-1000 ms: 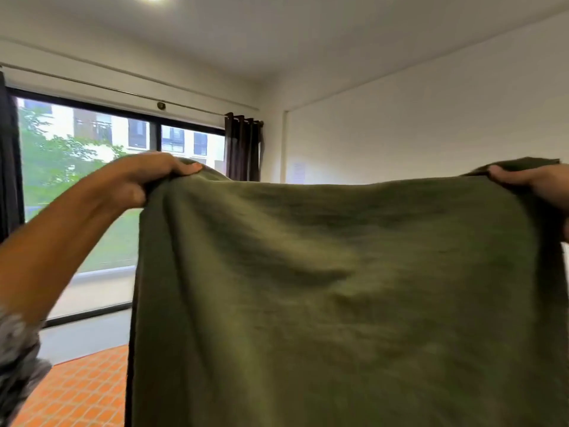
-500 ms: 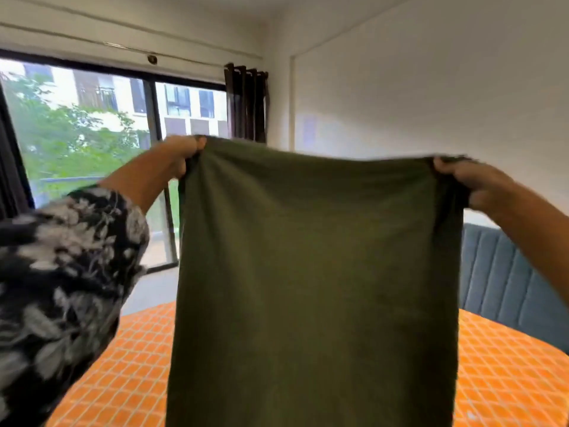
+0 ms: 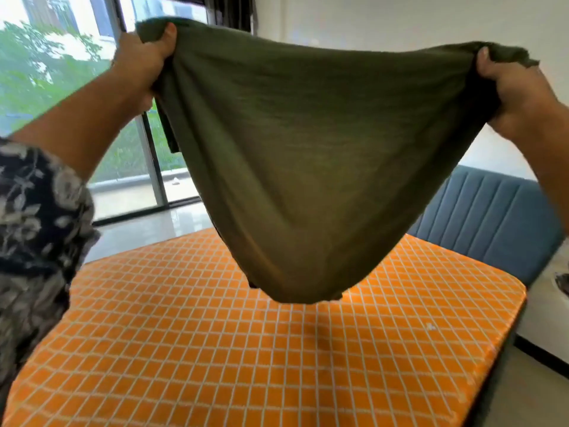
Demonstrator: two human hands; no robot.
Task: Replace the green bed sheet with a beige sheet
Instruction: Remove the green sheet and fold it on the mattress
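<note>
**Green Sheet Off the Bed, Folding Under Way**

While the orange mattress with its white grid pattern (image 3: 246,349) lies stripped below you, you hold the olive-green cloth bed sheet (image 3: 314,155) up in the air in front of you, clear of the bed, its lower fold sagging in a rounded belly just above the mattress surface. Behind the bed stands a blue ribbed upholstered headboard (image 3: 492,217), and a large glass window with a dark frame (image 3: 55,72) fills the far left of the room.

Your left hand (image 3: 143,61) grips one upper corner of the sheet, fingers curled round a bunch of cloth with the thumb pressed over it. Your right hand (image 3: 517,90) clutches the opposite corner the same way, bunched fabric poking out past the thumb. The hands are well apart, and the top edge droops slackly between them. A dark floral-print sleeve (image 3: 34,217) covers your left upper arm.

The removal half of the job looks done; this appears to be the folding or gathering of the old sheet. The next move likely calls for bringing the two corners together, or setting the bundle aside. No beige sheet is in sight yet.
</note>
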